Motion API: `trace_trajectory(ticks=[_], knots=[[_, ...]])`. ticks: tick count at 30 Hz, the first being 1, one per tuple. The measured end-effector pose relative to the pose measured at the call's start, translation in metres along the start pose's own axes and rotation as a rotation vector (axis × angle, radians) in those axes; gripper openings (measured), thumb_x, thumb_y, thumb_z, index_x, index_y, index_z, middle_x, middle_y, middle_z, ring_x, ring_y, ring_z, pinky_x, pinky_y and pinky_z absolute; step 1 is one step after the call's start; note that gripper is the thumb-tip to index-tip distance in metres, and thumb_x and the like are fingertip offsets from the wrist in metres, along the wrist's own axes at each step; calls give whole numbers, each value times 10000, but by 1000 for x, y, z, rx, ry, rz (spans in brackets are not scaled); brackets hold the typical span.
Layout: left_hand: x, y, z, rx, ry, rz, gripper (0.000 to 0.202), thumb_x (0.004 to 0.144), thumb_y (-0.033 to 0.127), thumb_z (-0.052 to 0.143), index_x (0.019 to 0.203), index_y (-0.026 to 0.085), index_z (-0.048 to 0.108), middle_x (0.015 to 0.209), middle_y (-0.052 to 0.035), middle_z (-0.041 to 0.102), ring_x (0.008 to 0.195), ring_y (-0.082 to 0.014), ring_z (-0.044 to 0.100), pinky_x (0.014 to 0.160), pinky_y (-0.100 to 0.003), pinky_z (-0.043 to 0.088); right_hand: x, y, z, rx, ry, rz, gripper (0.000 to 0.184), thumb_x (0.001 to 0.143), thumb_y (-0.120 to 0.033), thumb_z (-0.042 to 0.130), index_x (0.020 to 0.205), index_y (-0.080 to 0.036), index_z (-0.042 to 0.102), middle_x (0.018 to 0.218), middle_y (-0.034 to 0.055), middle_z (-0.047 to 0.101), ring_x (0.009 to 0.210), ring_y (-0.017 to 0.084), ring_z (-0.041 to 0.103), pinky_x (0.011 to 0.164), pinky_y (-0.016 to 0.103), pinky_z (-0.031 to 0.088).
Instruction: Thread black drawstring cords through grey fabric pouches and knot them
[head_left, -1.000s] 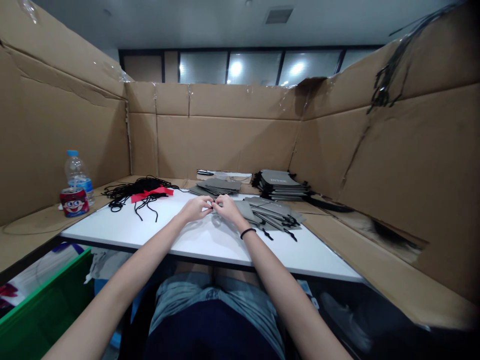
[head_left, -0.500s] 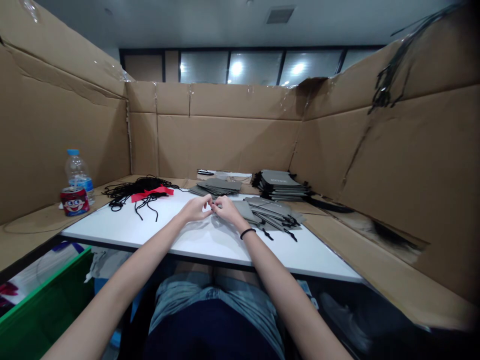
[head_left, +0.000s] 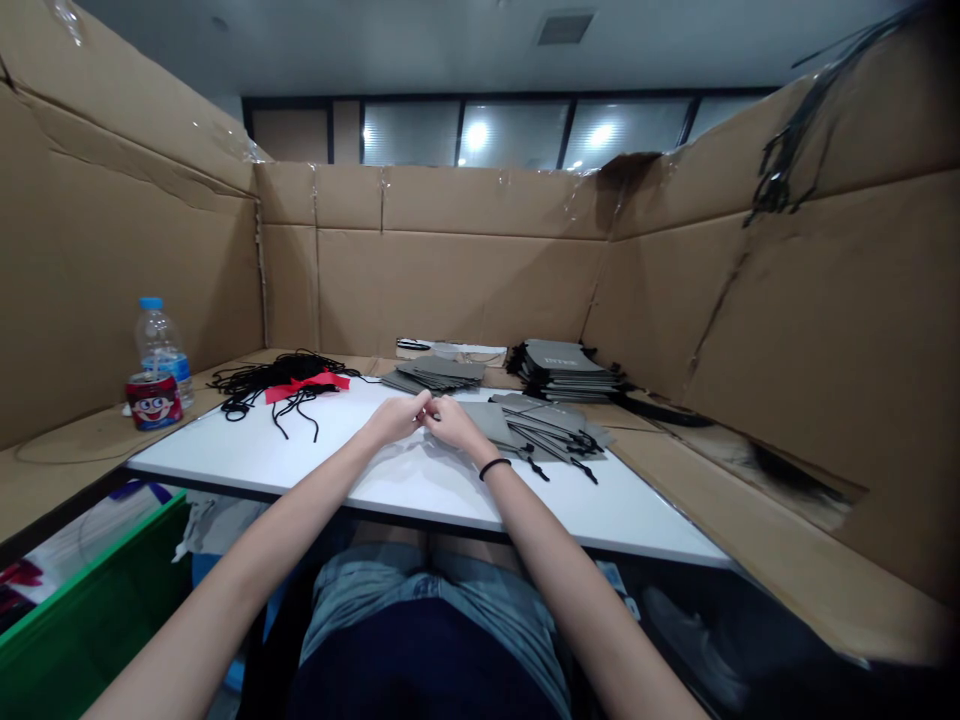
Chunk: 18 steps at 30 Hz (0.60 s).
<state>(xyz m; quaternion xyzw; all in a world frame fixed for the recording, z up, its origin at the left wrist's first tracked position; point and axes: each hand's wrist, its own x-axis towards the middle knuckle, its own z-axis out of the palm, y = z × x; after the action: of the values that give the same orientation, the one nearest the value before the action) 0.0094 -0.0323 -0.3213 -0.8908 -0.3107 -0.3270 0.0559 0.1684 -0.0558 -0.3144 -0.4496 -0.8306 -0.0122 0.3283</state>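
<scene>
Over the middle of the white table, my left hand (head_left: 401,418) and my right hand (head_left: 452,420) meet with the fingertips pinched together. Both are closed; whatever lies between the fingers is too small and hidden to make out. A flat grey piece (head_left: 487,422) lies just beside and partly behind my right hand. Touching it on the right is a fanned pile of flat grey pieces (head_left: 551,425) with black cord ends hanging toward me. Just beyond my hands sits another loose pile of grey pieces (head_left: 435,373), without visible cords.
A tall stack of grey corded pieces (head_left: 562,372) stands at the back right. Black cords (head_left: 285,372) with a red strip (head_left: 307,387) lie left. A can (head_left: 154,400) and a bottle (head_left: 161,340) stand far left. Cardboard walls (head_left: 450,280) enclose the table (head_left: 262,460).
My left fingers have closed in, and the gap between the two hands has narrowed until they touch. The piles have stayed put; the view has shifted very slightly.
</scene>
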Motion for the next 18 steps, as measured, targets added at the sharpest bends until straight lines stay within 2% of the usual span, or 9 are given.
trace_trajectory(ticks=[5, 10, 14, 18], knots=[[3, 5, 0, 66, 36, -156, 175, 818, 213, 544, 992, 230, 533, 820, -51, 708, 749, -233, 658, 651, -261, 395, 3, -1, -2, 81, 7, 156, 294, 791, -255, 474, 512, -167, 496, 518, 10, 538, 526, 107, 408, 523, 246, 262], [3, 9, -2, -28, 101, -212, 255, 785, 202, 586, 1032, 241, 531, 908, -20, 738, 816, -226, 680, 674, -265, 431, 4, 1, 0, 104, 76, 175, 242, 768, -241, 489, 539, -164, 513, 598, 21, 564, 594, 119, 444, 563, 239, 284], [3, 5, -2, -201, 124, -230, 348, 735, 169, 604, 1066, 243, 527, 900, -7, 741, 722, -184, 668, 661, -252, 436, 4, 4, 4, 58, 100, 203, 194, 764, -222, 490, 582, -167, 527, 670, 35, 566, 656, 133, 453, 598, 242, 297], [4, 3, 1, -463, 177, -293, 400, 683, 159, 607, 1070, 216, 522, 791, 4, 725, 497, -121, 584, 531, -214, 410, 4, 5, 4, 58, 94, 220, 175, 764, -221, 496, 599, -169, 523, 686, 29, 556, 678, 136, 454, 612, 242, 302]])
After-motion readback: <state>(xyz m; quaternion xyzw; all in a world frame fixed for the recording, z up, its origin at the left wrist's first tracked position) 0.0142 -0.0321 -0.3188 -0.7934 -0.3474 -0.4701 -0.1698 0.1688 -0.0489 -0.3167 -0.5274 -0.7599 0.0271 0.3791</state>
